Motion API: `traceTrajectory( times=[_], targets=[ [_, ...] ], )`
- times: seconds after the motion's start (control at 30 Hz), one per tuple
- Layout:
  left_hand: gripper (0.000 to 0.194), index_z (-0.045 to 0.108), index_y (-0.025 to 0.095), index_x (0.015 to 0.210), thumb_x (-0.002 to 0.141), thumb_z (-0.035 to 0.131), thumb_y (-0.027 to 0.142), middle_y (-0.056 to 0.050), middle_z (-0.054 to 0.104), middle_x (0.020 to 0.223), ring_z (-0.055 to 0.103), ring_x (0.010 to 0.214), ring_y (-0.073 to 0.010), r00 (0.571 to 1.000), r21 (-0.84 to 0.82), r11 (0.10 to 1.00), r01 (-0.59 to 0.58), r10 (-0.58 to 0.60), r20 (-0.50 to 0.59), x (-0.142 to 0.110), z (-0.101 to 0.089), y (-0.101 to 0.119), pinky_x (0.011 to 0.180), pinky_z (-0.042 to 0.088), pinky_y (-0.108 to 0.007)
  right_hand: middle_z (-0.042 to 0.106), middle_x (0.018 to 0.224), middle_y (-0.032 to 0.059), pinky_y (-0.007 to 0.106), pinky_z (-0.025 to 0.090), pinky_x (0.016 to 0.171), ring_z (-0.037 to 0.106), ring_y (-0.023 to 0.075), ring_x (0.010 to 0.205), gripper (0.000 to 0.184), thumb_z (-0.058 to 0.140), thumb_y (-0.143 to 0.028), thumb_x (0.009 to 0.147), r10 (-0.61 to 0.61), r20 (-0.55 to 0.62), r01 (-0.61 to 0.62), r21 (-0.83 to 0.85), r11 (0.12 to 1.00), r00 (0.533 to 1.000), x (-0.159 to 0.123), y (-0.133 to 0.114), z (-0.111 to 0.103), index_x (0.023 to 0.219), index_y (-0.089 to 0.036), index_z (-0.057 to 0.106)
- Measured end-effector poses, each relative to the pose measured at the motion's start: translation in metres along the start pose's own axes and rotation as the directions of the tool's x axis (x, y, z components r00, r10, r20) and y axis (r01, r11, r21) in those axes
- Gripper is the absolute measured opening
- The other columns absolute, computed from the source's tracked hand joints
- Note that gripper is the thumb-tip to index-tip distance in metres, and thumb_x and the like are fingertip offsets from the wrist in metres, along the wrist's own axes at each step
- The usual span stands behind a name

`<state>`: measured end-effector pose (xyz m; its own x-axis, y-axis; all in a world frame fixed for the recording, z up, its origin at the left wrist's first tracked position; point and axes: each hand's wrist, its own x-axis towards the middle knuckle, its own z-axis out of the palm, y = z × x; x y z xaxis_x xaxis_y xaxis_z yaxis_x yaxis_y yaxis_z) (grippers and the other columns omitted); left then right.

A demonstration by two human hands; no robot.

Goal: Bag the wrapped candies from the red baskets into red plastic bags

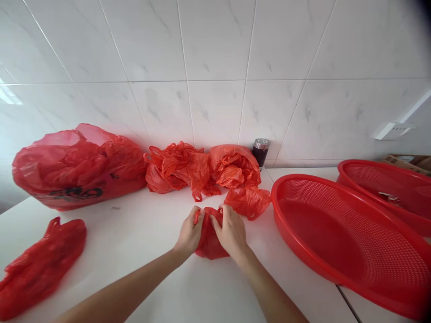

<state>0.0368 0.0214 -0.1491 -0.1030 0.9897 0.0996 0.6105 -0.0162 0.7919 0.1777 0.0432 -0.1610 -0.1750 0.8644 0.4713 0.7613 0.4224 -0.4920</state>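
Observation:
Both hands rest on a small crumpled red plastic bag [209, 242] lying on the white countertop [148, 251] in front of me. My left hand [190, 233] grips its left side with curled fingers. My right hand [230, 231] pinches its right side. Just beyond the right hand lies another small red bag [248, 202]. Behind them, against the tiled wall, sits a heap of crumpled red bags [202, 168].
A large stuffed red bag [77, 168] stands at the back left, and a flattened red bag [40, 264] lies at the near left. Two red perforated baskets [350, 237] [387, 188] sit at the right. A dark jar [260, 152] stands by the wall.

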Motion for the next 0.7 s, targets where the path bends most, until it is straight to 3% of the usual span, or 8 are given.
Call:
traceTrajectory(
  times=[0.13, 0.37, 0.57, 0.7],
  targets=[
    [0.024, 0.041, 0.026, 0.089, 0.095, 0.025, 0.042, 0.0, 0.06, 0.069, 0.057, 0.064, -0.0196, 0.998, 0.211, 0.977, -0.029, 0.017, 0.058, 0.014, 0.01, -0.006, 0.064, 0.039, -0.03, 0.063, 0.098, 0.01, 0.031, 0.046, 0.076, 0.061, 0.0215, 0.091, 0.024, 0.043, -0.033, 0.094, -0.069, 0.007, 0.069, -0.043, 0.997, 0.998, -0.008, 0.026, 0.012, 0.107, -0.016, 0.053],
    [0.011, 0.047, 0.026, 0.094, 0.09, 0.037, 0.029, -0.007, 0.07, 0.082, 0.064, 0.073, -0.0274, 0.987, 0.505, 0.862, -0.047, -0.037, 0.156, 0.035, 0.004, -0.023, 0.065, 0.037, -0.034, 0.064, 0.073, 0.003, 0.024, 0.034, 0.05, 0.057, 0.0151, 0.057, 0.027, 0.029, -0.013, 0.092, 0.109, 0.106, -0.086, -0.204, 0.975, 0.988, -0.002, 0.063, 0.009, 0.085, -0.019, 0.054],
    [0.015, 0.048, 0.027, 0.098, 0.087, 0.04, 0.02, -0.008, 0.071, 0.096, 0.064, 0.081, -0.0261, 0.978, 0.571, 0.82, -0.034, -0.09, 0.187, 0.037, 0.005, -0.031, 0.068, 0.039, -0.034, 0.064, 0.076, 0.006, 0.026, 0.034, 0.052, 0.058, 0.0179, 0.063, 0.024, 0.033, -0.009, 0.084, 0.147, 0.091, -0.122, -0.234, 0.964, 0.985, -0.001, 0.067, 0.015, 0.089, -0.019, 0.053],
    [0.015, 0.05, 0.027, 0.093, 0.084, 0.042, 0.019, -0.006, 0.069, 0.093, 0.062, 0.078, -0.0243, 0.971, 0.513, 0.858, 0.01, -0.13, 0.199, 0.026, -0.009, -0.038, 0.065, 0.037, -0.033, 0.064, 0.076, 0.0068, 0.026, 0.034, 0.052, 0.058, 0.0188, 0.063, 0.024, 0.031, -0.01, 0.083, 0.185, 0.032, -0.174, -0.218, 0.96, 0.982, -0.002, 0.071, 0.019, 0.089, -0.019, 0.052]
  ],
)
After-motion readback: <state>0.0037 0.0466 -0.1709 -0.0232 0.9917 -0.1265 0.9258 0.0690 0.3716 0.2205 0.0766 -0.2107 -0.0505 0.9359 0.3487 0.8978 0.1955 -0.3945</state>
